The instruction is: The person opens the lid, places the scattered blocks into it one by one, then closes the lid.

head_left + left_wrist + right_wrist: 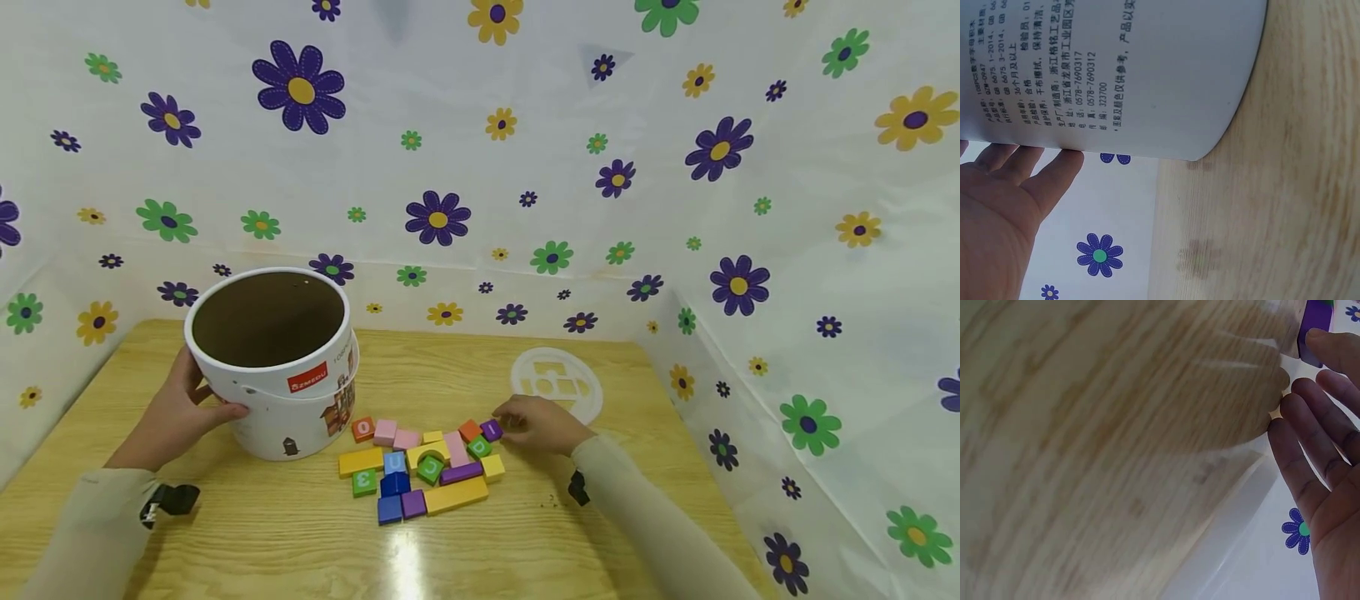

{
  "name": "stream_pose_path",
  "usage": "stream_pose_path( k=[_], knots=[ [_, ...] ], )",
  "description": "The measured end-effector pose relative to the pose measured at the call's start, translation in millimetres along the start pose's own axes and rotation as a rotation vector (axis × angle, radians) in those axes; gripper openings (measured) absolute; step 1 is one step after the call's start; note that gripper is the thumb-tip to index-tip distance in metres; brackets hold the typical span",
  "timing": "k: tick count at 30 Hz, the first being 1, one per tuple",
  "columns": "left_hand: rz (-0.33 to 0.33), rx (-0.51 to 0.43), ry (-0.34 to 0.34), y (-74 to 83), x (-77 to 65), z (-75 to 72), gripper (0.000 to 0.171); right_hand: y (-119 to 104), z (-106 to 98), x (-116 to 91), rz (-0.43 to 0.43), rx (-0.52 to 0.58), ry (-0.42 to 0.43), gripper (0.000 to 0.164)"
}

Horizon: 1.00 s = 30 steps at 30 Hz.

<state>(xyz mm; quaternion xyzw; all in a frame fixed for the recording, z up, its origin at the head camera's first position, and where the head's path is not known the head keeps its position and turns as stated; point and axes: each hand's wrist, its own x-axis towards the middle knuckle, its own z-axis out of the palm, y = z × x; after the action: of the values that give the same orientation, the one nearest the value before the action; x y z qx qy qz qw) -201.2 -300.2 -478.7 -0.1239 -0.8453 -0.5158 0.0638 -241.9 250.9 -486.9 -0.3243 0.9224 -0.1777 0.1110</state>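
A white bucket (255,412) with a wire handle stands at the left, its mouth toward me. My left hand (176,408) holds its side, thumb on the near wall and fingers round the far left; in the left wrist view the fingers (1054,178) meet the printed wall. At the right end of a cluster of coloured blocks lies a purple letter block (491,430). My right hand (542,425) is beside it. In the right wrist view the thumb overlaps the purple block (1311,339), while the other fingers (1297,459) extend loosely along the table.
Yellow, pink, green, blue and orange blocks, such as a long yellow block (456,495) and a green letter block (364,482), lie close together mid-table. A white round lid with cut-out shapes (592,400) lies behind my right hand. Flowered sheeting (450,283) walls the table's back and sides.
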Motion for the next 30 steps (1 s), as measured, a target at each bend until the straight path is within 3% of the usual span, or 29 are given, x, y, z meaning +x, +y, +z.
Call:
stream_pose_path(
  k=[11,22,30],
  knots=[
    [-0.011,0.013,-0.001,2.1,-1.3,0.0,0.116,-3.1,2.8,0.0,0.024,-0.028,0.026,0.028],
    [0.001,-0.007,-0.006,2.2,0.2,0.7,0.114,-0.4,3.2,-3.1,0.055,0.070,0.044,0.025],
    [-0.011,0.000,-0.008,2.9,-0.3,0.8,0.113,-3.2,-4.2,-4.2,0.077,0.039,0.138,0.027]
  ],
)
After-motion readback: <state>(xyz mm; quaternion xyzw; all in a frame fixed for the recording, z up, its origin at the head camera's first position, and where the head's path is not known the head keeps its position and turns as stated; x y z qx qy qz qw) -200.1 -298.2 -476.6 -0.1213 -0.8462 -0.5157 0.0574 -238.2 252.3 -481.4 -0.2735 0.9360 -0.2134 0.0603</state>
